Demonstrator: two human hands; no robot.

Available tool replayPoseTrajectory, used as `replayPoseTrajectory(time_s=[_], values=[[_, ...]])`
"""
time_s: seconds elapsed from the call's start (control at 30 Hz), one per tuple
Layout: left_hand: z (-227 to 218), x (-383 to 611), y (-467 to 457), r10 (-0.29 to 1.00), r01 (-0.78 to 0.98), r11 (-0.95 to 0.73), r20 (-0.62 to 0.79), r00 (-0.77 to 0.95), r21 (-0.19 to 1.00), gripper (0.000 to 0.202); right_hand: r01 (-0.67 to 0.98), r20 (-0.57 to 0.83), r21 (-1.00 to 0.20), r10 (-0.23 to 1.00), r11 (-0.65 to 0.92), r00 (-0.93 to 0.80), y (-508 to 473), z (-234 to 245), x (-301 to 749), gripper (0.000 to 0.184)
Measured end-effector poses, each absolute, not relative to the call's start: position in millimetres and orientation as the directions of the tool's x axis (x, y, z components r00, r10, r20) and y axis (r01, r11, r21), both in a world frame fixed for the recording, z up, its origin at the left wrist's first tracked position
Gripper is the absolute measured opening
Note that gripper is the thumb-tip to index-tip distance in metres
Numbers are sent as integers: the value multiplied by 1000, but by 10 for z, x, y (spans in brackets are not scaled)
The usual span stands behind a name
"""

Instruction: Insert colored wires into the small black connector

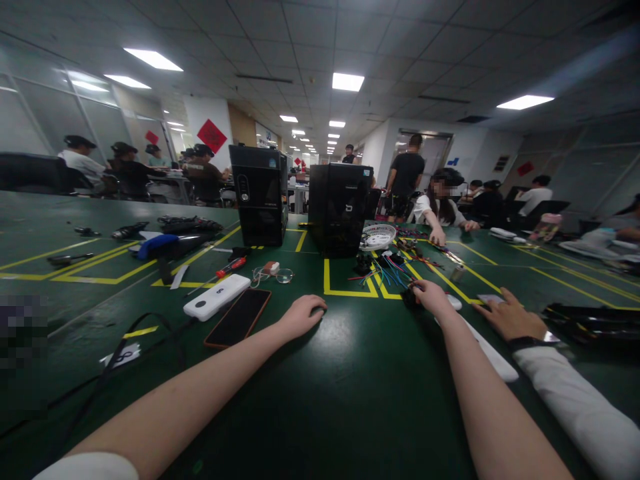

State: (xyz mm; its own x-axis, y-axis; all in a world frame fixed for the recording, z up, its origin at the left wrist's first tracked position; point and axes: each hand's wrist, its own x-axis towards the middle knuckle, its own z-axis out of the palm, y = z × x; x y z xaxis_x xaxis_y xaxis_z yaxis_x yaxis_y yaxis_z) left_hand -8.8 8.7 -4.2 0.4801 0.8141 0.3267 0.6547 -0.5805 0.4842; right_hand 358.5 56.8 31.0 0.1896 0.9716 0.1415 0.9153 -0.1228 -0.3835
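Note:
My left hand [301,317] rests on the green table with its fingers loosely curved and nothing visible in them. A phone [239,319] with a brown edge and a white power bank [217,297] lie to its left. Further right, my right hand [431,297] has its fingers closed on a small black part [411,297], whose exact kind is unclear. Just beyond it spreads a tangle of coloured wires [387,272]. Two black computer towers [260,200] stand upright past my hands, the right-hand tower [340,210] closer to the wires.
A red screwdriver [231,267], glasses [285,275] and a blue-handled tool [153,247] lie on the left. A white basket [379,237] stands behind the wires. A co-worker's hand [515,319] reaches in at right, beside a long white object [493,353]. Another person [440,207] works across the table.

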Motion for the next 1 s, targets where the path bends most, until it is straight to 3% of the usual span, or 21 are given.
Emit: replayPoseTrajectory(time_s=[0.33,0.5,0.67,0.8,1.0], values=[[-59,-65,86,811,654,-585,339,476,481,20,969,101,-221,985,-112,137,578,281,3549,33],[-32,-51,69,814,653,-580,329,478,486,20,952,22,-281,991,-123,134,551,314,3573,30],[-9,-76,52,818,647,-574,321,477,502,21,930,184,-304,946,-205,268,512,365,3660,34],[-18,-90,51,814,642,-580,330,478,502,21,893,223,-364,906,-266,361,470,397,3745,37],[-51,-83,80,814,646,-580,330,477,496,21,931,197,-298,941,-212,277,471,352,3742,34]])
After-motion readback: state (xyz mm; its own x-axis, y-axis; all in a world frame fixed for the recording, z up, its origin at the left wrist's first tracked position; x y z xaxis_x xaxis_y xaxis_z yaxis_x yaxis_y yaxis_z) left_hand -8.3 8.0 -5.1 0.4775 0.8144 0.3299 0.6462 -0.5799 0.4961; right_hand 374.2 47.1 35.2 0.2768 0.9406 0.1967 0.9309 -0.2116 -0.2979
